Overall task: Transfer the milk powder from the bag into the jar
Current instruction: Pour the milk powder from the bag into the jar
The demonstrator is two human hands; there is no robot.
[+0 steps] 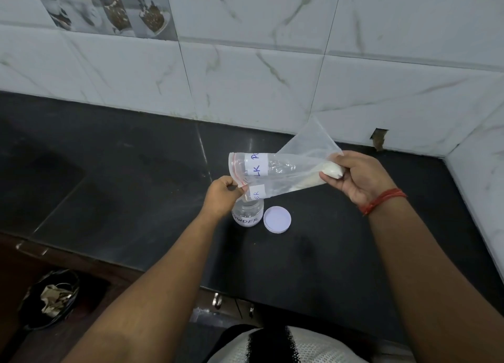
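Observation:
A clear zip bag (283,169) with a white handwritten label hangs tilted over the black counter, its open mouth down at the left. My left hand (222,196) pinches the mouth edge just above the jar. My right hand (360,177) grips the bag's raised bottom corner, where a lump of white milk powder (331,171) sits. More powder lies along the bag's lower fold. The small clear jar (248,215), labelled POWDER, stands upright and open under the bag's mouth, partly hidden by my left hand. Its white lid (277,219) lies flat on the counter just right of it.
The black counter (136,199) meets a white marble-tiled wall (245,76) behind and at the right. A dark bin with crumpled paper (51,297) stands on the floor at lower left. Cabinet handles (218,301) show below the counter's front edge.

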